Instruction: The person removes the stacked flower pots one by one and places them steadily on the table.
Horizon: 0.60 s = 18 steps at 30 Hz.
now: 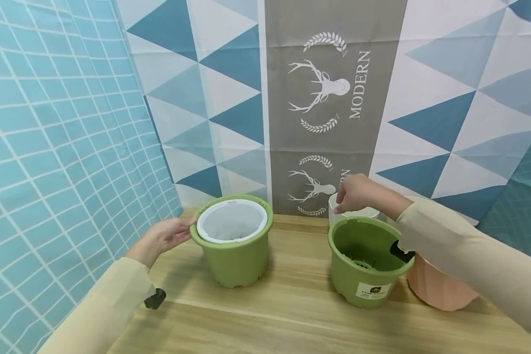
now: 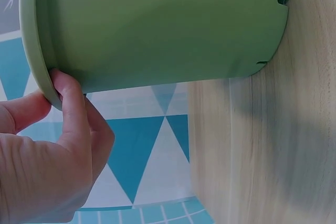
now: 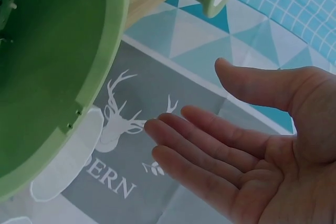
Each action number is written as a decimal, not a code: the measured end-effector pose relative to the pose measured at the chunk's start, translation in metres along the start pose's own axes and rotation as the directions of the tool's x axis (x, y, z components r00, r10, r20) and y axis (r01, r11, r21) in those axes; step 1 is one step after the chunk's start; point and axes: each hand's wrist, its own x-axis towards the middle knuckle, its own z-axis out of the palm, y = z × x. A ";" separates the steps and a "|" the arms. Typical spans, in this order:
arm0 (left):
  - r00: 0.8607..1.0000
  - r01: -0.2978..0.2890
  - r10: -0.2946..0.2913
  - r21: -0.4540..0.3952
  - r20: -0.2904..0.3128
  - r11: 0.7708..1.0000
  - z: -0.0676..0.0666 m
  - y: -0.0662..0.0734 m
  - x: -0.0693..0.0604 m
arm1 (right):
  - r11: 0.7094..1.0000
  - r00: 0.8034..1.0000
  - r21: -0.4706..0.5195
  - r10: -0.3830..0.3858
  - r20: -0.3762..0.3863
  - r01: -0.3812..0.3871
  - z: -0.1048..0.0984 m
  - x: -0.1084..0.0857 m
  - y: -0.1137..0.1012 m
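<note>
My left hand [image 1: 170, 233] pinches the rim of a green flowerpot [image 1: 236, 265] at the left of the table, the thumb on one side and fingers under the lip in the left wrist view. A white pot [image 1: 233, 221] sits inside this green one, its rim a little below the green rim. Over at the right, my right hand [image 3: 252, 156] hovers with nothing in it, fingers spread and slightly bent. Below it stands a second green flowerpot [image 1: 358, 275] with a label, slots in its floor and nothing nested inside. White pots [image 1: 333, 206] are partly hidden behind that hand and flowerpot.
A pink pot [image 1: 440, 287] stands at the right, partly covered by my right sleeve. The wooden table [image 1: 265, 319] meets a patterned cloth [image 1: 323, 162] at the back and a blue tiled-pattern cloth [image 1: 66, 147] on the left.
</note>
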 end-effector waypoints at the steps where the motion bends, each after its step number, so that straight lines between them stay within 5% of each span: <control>1: 1.000 -0.001 0.001 -0.002 0.001 1.000 0.000 0.000 0.000 | 1.000 1.000 0.004 0.001 0.002 -0.001 0.000 0.001 -0.001; 18: 0.999 -0.016 0.017 0.016 -0.027 1.000 0.000 -0.002 0.000 | 0.998 0.999 0.067 -0.022 0.034 0.020 0.015 0.024 -0.015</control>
